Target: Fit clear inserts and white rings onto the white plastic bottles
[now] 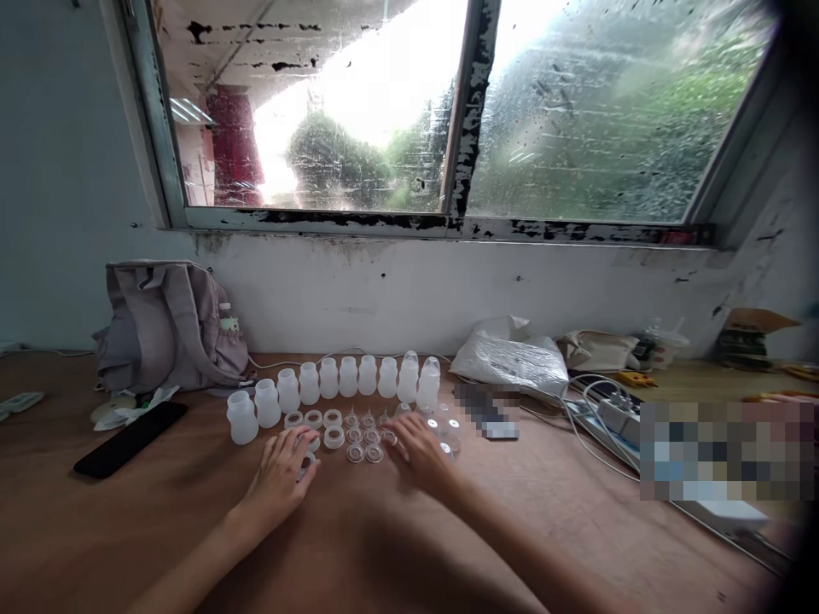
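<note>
My left hand (278,476) curls over the white bottle rings at the front left. A bottle ring (308,463) sits between its thumb and fingers, partly covered. My right hand (419,450) has its fingers apart, low over the right end of the clear silicone nipples (372,437), and hides some of them. Further rings (333,437) lie between the hands. A curved row of frosted baby bottles (309,384) stands behind; the two at the right wear clear domed caps (431,367). Small clear parts with white discs (453,424) lie just right of my right hand.
A black phone (131,439) and crumpled tissue (137,409) lie left, before a grey backpack (172,324). At the right are a silver bag (515,362), a white power strip (618,416) with cables, and blurred-out patches. A window (448,128) is above the table.
</note>
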### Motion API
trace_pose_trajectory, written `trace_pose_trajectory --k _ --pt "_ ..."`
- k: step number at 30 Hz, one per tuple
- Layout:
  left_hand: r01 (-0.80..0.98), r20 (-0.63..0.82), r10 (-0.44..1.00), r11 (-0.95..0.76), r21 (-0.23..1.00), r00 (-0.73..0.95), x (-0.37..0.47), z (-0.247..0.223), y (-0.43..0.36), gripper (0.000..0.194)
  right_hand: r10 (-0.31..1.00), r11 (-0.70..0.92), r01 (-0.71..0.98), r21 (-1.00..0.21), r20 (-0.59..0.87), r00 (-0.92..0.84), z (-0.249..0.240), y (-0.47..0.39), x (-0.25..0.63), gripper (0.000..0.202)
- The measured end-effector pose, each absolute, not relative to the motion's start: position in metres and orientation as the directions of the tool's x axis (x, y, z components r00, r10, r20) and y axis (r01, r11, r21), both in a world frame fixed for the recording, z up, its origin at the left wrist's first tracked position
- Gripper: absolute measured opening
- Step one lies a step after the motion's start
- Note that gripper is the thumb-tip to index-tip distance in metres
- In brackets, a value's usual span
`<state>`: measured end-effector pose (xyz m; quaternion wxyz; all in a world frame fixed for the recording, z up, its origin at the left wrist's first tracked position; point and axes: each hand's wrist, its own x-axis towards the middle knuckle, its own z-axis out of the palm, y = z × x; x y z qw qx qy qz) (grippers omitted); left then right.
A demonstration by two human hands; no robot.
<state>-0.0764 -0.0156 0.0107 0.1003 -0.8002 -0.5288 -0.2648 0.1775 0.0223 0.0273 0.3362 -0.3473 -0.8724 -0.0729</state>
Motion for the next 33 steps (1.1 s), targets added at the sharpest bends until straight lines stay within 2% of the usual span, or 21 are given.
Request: trace_pose_trajectory --k 2,5,7,10,13,15,19,22,25,28,30,33 --pt "0.892 0.560 0.776 -0.431 0.135 0.290 -0.063 0.018 -0.012 0.030 0.585 0.665 0.744 -0.067 0.666 -0.463 0.050 0.052 0.186 0.022" --pt "0.869 0.597 0.744 -0.471 0.150 0.301 -0.040 0.022 -0.005 0.031 0.680 0.426 0.905 0.004 0.658 -0.323 0.079 0.101 0.199 0.027" --pt "0.852 0.618 0.724 -0.499 0.161 0.307 -0.027 0.022 -0.002 0.029 0.760 0.278 0.960 0.039 0.602 -0.245 0.089 0.128 0.205 0.032" --pt "0.831 0.656 0.701 -0.519 0.199 0.281 -0.016 0.017 -0.001 0.028 0.849 0.211 0.975 0.072 0.480 -0.219 0.089 0.150 0.209 0.031" --pt "0.815 0.693 0.670 -0.541 0.209 0.267 -0.015 0.013 -0.003 0.026 0.865 0.227 0.972 0.067 0.445 -0.233 0.089 0.155 0.210 0.027" --pt "0.820 0.717 0.650 -0.536 0.200 0.251 -0.016 0.014 -0.007 0.026 0.840 0.268 0.962 0.046 0.478 -0.257 0.096 0.148 0.212 0.027" --pt "0.848 0.762 0.628 -0.483 0.220 0.160 -0.015 0.026 -0.017 0.031 0.657 0.438 0.897 -0.064 0.704 -0.271 0.110 0.104 0.211 0.028" --pt "0.853 0.788 0.601 -0.475 0.217 0.134 -0.011 0.035 -0.026 0.040 0.520 0.632 0.751 -0.191 0.823 -0.229 0.100 0.047 0.199 0.028" --pt "0.841 0.735 0.635 -0.513 0.172 0.238 -0.007 0.039 -0.031 0.048 0.604 0.721 0.578 -0.382 0.756 -0.254 0.072 -0.006 0.183 0.026" --pt "0.803 0.566 0.743 -0.554 0.220 0.357 -0.006 0.037 -0.032 0.036 0.710 0.696 0.458 -0.553 0.623 -0.327 0.050 -0.032 0.174 0.027" --pt "0.795 0.460 0.801 -0.540 0.275 0.384 -0.007 0.036 -0.033 0.028 0.750 0.661 0.444 -0.605 0.530 -0.395 0.045 -0.034 0.176 0.030" --pt "0.812 0.371 0.840 -0.509 0.285 0.396 -0.012 0.035 -0.038 0.026 0.755 0.649 0.467 -0.601 0.431 -0.494 0.047 -0.029 0.184 0.029"
